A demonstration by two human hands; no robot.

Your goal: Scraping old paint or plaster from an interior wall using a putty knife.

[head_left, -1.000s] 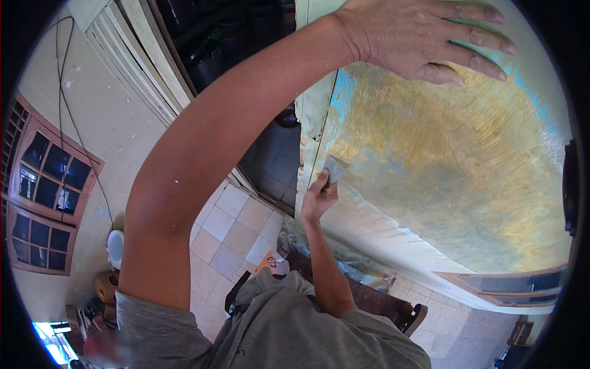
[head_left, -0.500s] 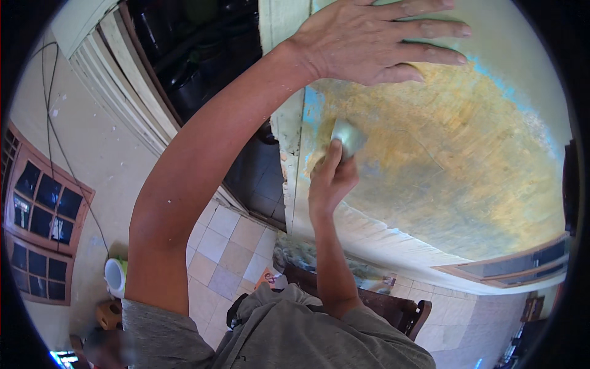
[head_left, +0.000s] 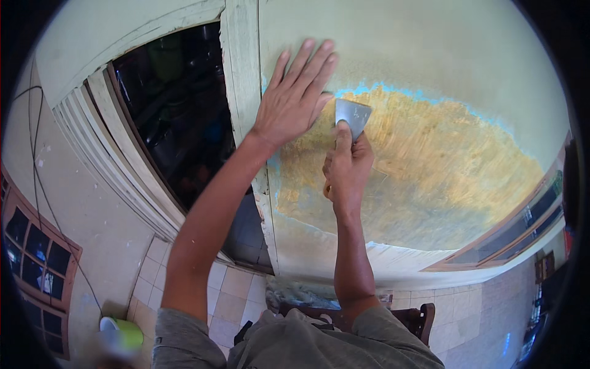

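My left hand (head_left: 294, 98) lies against the painted upper part of the wall (head_left: 405, 46), fingers stretched and spread, beside the white door frame. My right hand (head_left: 349, 163) is closed round the handle of a putty knife (head_left: 353, 117), thumb pressed on its wide metal blade. The blade points up, close to the left thumb, near the upper edge of a bared yellow-brown patch (head_left: 424, 163). Ragged bright blue paint (head_left: 424, 95) runs along that upper edge. Most of the knife's handle is hidden in my fist.
A chipped white door frame (head_left: 243, 92) borders a dark doorway (head_left: 172, 104) on the left. Below me stand a dark wooden bench (head_left: 424, 317) and a tiled floor (head_left: 230, 301). A green-and-white bucket (head_left: 126, 335) sits at lower left, below hanging cables (head_left: 38, 166).
The view has shifted, so more of the upper wall shows. My right hand has brought the putty knife up to the patch's upper edge. The left hand stays spread flat.
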